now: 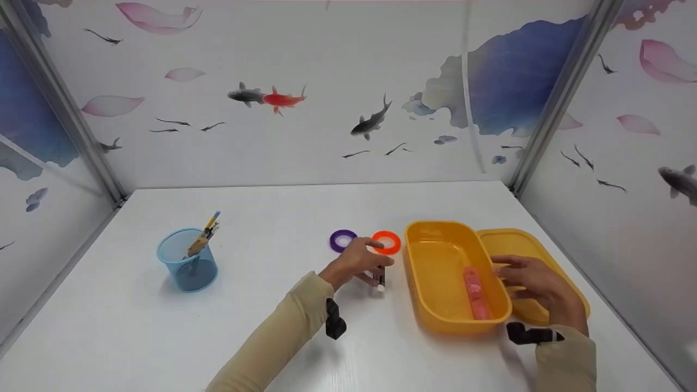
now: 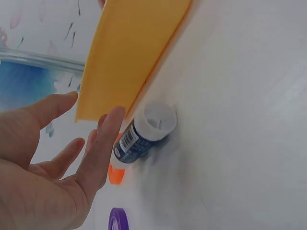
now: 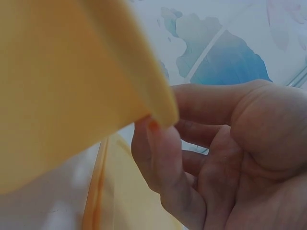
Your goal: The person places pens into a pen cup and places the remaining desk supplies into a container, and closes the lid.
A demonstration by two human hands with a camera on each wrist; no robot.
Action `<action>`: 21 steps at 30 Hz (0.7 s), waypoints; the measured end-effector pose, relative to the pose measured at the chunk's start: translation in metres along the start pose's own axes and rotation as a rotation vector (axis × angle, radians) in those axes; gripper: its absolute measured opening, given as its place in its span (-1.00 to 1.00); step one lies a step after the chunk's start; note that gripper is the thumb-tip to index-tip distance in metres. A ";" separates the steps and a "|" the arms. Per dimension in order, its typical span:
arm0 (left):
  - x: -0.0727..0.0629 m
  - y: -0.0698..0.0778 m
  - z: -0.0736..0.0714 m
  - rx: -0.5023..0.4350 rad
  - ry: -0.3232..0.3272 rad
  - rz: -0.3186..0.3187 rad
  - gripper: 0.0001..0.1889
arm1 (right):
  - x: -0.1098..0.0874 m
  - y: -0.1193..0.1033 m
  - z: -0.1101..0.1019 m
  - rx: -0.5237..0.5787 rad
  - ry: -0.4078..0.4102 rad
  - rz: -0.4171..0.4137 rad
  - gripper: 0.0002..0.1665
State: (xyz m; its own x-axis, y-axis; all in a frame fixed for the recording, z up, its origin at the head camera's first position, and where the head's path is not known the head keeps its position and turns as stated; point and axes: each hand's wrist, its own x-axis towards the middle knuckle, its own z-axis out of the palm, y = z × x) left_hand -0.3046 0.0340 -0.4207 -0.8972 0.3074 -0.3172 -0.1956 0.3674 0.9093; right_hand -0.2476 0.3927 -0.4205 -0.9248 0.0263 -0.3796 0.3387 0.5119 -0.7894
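Note:
My left hand [image 1: 356, 261] is over a small glue stick [image 2: 136, 139], its fingers spread beside it. The stick has a dark barcoded label and white ends, one of them facing the wearer. A gap shows between thumb and fingers in the left wrist view, with nothing held. My right hand [image 1: 536, 283] is at the right rim of a deep yellow box [image 1: 435, 305]. In the right wrist view a fingertip is on the rim and the thumb goes behind it, so the hand appears to pinch it. Inside the box lies a pink object [image 1: 475, 294], its kind unclear.
A yellow lid [image 1: 509, 239] lies to the box's right, partly under the right hand. Behind the left hand are a purple tape ring [image 1: 336, 240] and an orange tape ring [image 1: 396, 243]. A blue mesh pen cup [image 1: 193, 275] holding pencils stands at left. Printed panels enclose the white table.

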 end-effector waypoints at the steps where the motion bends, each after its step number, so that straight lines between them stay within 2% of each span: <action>1: 0.001 -0.002 -0.001 0.006 0.020 -0.007 -0.37 | 0.000 0.000 0.000 0.000 -0.002 0.000 -0.12; 6: 0.005 -0.011 -0.004 0.045 0.109 -0.065 -0.38 | 0.000 0.000 -0.001 0.005 -0.007 -0.001 -0.12; 10: 0.004 -0.017 -0.002 0.062 0.138 -0.097 -0.34 | 0.001 0.000 -0.001 -0.004 -0.009 -0.010 -0.13; 16: 0.003 -0.021 0.008 0.029 0.191 -0.074 -0.27 | 0.001 0.001 -0.002 -0.025 -0.005 -0.023 -0.15; 21: 0.003 -0.021 0.017 0.052 0.240 -0.072 -0.27 | 0.001 0.001 -0.001 -0.019 -0.004 -0.012 -0.16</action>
State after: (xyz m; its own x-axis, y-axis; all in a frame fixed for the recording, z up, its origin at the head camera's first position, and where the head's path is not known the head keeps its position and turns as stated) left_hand -0.2963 0.0419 -0.4453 -0.9513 0.0638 -0.3016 -0.2471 0.4270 0.8698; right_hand -0.2483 0.3942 -0.4207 -0.9282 0.0167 -0.3717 0.3237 0.5287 -0.7847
